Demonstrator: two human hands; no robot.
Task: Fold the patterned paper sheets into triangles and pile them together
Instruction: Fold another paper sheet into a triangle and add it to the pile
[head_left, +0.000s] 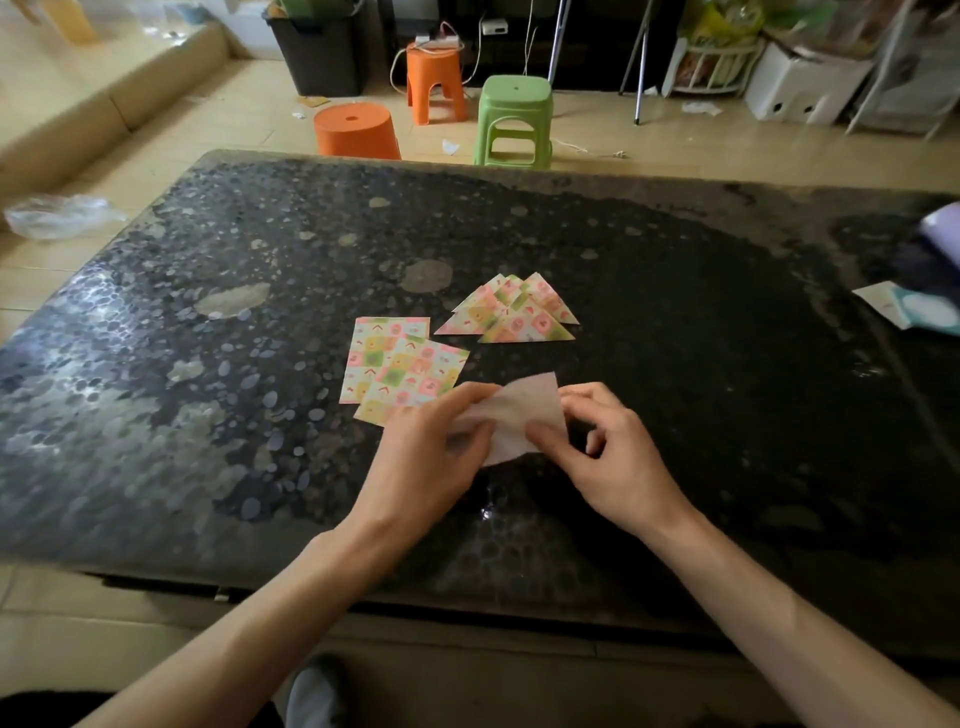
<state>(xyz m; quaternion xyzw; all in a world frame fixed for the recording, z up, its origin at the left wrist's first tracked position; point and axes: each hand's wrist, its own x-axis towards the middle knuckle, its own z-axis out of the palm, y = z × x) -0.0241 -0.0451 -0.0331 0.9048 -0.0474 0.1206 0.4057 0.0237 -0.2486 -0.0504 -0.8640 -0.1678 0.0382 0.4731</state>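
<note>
Both hands hold one paper sheet (519, 415) just above the dark table, its pale plain side up and its far edge curling. My left hand (431, 457) pinches its left side; my right hand (597, 452) pinches its right side with thumb on top. Two flat patterned sheets (400, 364) in pink, green and yellow lie overlapping just left of and beyond the left hand. A pile of several folded patterned triangles (514, 314) lies farther back, to the right of those sheets.
The dark speckled table (208, 415) fills the view. Papers and a purple object (924, 296) lie at its right edge. Beyond the far edge stand two orange stools (358, 130) and a green stool (514, 122); a plastic bag (57, 215) lies on the floor at left.
</note>
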